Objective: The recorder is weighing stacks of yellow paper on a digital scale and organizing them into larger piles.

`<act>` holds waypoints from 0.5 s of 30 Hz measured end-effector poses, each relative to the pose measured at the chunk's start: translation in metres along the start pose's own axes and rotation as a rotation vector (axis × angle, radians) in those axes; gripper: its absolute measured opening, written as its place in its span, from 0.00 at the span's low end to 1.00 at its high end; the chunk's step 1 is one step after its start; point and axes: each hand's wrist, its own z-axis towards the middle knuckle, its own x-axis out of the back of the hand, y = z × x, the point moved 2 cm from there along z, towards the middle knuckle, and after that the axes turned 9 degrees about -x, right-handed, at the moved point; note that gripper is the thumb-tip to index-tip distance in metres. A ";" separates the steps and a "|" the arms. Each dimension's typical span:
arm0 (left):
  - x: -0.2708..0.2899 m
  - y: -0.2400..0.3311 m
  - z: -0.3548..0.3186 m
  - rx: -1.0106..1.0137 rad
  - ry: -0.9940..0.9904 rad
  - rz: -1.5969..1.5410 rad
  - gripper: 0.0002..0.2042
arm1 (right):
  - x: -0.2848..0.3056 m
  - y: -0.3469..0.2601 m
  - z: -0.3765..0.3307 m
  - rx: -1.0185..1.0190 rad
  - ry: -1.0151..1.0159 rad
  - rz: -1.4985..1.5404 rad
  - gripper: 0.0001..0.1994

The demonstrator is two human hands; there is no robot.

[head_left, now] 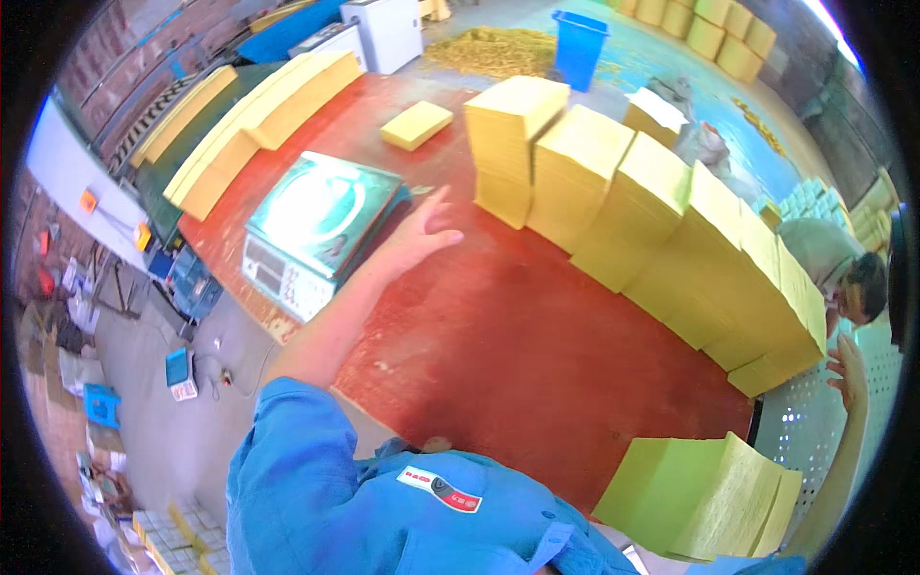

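Observation:
My left hand reaches over the red table with its fingers spread and nothing in them. Just left of it stands a digital weighing scale with a shiny flat pan. A small yellow paper block lies beyond the hand. At the far right my right hand is raised with its fingers apart, holding nothing. It is near the end of a curved row of tall yellow paper stacks. Closer to my body, another yellow-green paper stack sits at the table's near right corner.
A long row of yellow paper lines the table's far left side. Behind the table stand a blue bin and a heap of yellow scraps. A co-worker bends down at the right, near a perforated metal surface.

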 end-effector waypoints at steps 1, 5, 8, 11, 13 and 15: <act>0.009 0.004 -0.016 0.008 0.025 0.005 0.42 | -0.011 -0.021 -0.023 0.060 0.041 -0.074 0.34; 0.051 0.022 -0.069 -0.029 0.011 0.002 0.33 | -0.092 -0.138 -0.118 0.324 0.014 -0.244 0.27; 0.096 0.032 -0.096 -0.019 -0.018 0.019 0.29 | -0.144 -0.183 -0.174 0.619 -0.083 -0.255 0.23; 0.157 0.035 -0.137 0.002 0.058 0.036 0.27 | -0.229 -0.239 -0.271 0.710 -0.194 -0.228 0.23; 0.211 0.026 -0.164 -0.050 0.070 0.115 0.26 | -0.289 -0.266 -0.349 0.836 -0.205 -0.283 0.23; 0.275 0.018 -0.213 0.005 0.160 0.136 0.25 | -0.361 -0.292 -0.399 1.055 -0.336 -0.329 0.24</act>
